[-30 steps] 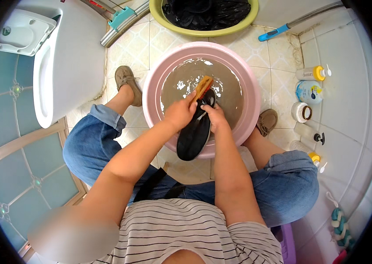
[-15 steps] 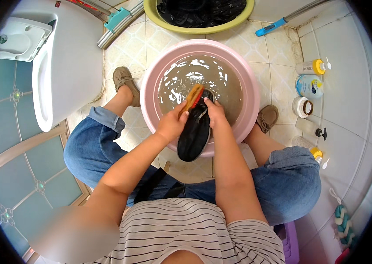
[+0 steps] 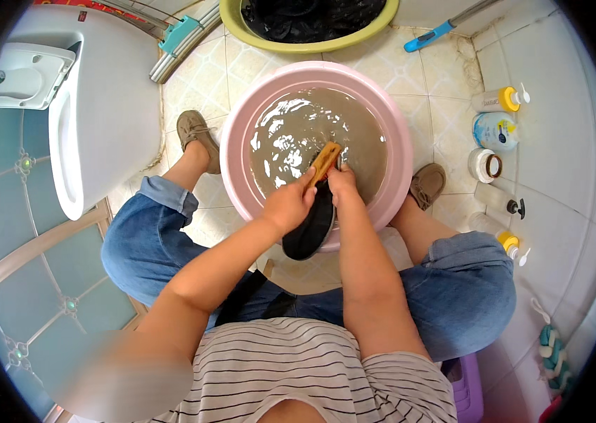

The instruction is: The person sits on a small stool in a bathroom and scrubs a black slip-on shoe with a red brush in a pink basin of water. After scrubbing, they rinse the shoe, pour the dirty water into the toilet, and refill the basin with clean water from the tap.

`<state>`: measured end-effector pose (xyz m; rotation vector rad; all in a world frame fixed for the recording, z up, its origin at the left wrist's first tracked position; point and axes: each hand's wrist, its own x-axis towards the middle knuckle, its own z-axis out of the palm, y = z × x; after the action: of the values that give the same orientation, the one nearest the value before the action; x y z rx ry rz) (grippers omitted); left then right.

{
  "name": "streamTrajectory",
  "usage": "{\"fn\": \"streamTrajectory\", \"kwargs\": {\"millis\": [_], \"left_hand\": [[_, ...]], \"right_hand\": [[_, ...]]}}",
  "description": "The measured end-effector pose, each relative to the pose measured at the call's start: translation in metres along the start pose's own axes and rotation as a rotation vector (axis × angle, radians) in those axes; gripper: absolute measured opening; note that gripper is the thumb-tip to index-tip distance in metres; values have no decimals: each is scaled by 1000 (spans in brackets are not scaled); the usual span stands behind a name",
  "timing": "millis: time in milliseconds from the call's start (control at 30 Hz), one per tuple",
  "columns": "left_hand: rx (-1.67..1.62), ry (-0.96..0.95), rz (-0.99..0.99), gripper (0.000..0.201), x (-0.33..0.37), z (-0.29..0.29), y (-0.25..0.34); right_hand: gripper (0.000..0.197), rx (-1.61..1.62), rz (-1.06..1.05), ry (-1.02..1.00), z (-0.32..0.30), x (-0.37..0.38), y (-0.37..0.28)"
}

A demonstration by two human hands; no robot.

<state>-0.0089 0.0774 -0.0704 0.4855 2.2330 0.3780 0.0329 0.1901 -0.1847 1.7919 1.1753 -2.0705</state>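
My left hand (image 3: 288, 204) is closed round a wooden-backed scrub brush (image 3: 327, 161), which lies across the far end of a black shoe (image 3: 305, 238). The brush's bristles are mostly hidden, with a little red showing by the shoe. My right hand (image 3: 342, 185) grips the shoe at its right side, near that same end. The shoe's rounded near end tips over the front rim of a pink basin (image 3: 234, 134). Murky grey-brown water (image 3: 280, 158) fills the basin below both hands.
Beyond the basin stands a yellow-green tub (image 3: 312, 45) holding black material. A squeegee-type mop head (image 3: 183, 35) and a blue-ended pole (image 3: 430, 37) are at the back. Several bottles, including a pump bottle (image 3: 499, 199), line the right wall. A white fixture (image 3: 118, 92) stands left.
My left hand and the brush have moved right across the shoe, covering more of its far end. The shoe stays in my right hand. The whole view has shifted slightly.
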Motion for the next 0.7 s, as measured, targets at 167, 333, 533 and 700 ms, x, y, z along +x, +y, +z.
{"fn": "streamTrajectory", "kwargs": {"millis": [167,333,533,700], "left_hand": [[12,139,-3,43,36,3,-15],[-74,72,-56,44,49,-10,-8],[-31,68,7,44,21,2,-1],[-71,156,-63,43,68,-7,-15]], "right_hand": [[28,-61,-135,-70,3,3,8],[23,-45,-164,-92,6,6,9],[24,-24,-281,-45,8,17,24],[22,-103,-211,-100,8,-1,8]]}}
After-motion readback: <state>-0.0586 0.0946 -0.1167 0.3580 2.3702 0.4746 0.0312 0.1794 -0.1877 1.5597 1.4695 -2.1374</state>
